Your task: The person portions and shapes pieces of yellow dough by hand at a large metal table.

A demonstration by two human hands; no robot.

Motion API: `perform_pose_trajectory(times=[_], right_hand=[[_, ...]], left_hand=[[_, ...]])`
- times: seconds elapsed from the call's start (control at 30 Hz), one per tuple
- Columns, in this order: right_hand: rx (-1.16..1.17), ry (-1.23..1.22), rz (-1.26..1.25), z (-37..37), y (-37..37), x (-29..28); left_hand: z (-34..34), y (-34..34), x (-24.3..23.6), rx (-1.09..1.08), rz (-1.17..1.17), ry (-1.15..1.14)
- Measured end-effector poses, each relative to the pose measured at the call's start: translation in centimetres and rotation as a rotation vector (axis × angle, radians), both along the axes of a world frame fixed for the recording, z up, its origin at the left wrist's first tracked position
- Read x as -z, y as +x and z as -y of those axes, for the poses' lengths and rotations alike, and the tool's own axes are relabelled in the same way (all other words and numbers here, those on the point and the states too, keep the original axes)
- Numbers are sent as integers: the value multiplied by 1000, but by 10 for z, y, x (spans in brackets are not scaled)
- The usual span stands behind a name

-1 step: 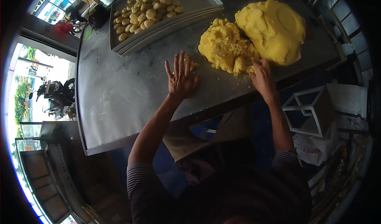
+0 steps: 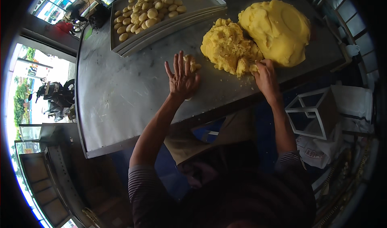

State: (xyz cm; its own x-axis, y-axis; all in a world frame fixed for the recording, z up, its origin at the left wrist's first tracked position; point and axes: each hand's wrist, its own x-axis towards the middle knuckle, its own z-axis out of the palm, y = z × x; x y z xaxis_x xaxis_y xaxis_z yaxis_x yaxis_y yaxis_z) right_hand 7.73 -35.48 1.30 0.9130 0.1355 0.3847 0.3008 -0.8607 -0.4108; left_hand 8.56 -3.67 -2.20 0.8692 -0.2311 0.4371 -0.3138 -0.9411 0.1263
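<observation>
My left hand lies palm down over the metal table, its fingers stretched and apart. Small yellow dough pieces show beside its fingers, and a pale bit peeks out by the heel of the palm; what else lies under it is hidden. At the near right edge of a crumbly yellow dough mound, my right hand has its fingers closed on a small piece of dough. A larger, smoother yellow dough mass sits against the crumbly mound, farther to the right.
Stacked metal trays stand at the table's far left, the top one bearing many small round dough balls. To the right, below the table edge, are a white-framed stand and a white sack. A motorcycle is outside at left.
My left hand has shifted slightly to the left, showing more of the dough pieces beside its fingers and a pale bit near its heel. My right hand stays at the crumbly mound.
</observation>
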Motion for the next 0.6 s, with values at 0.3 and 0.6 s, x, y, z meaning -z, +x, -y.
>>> perform_pose_trajectory(times=[0.3,0.6], right_hand=[[-15,18,-15,-12,-26,2],[-60,57,63,-11,-8,8]], left_hand=[[0,8,-9,146,-14,29],[3,-19,-1,-3,102,209]])
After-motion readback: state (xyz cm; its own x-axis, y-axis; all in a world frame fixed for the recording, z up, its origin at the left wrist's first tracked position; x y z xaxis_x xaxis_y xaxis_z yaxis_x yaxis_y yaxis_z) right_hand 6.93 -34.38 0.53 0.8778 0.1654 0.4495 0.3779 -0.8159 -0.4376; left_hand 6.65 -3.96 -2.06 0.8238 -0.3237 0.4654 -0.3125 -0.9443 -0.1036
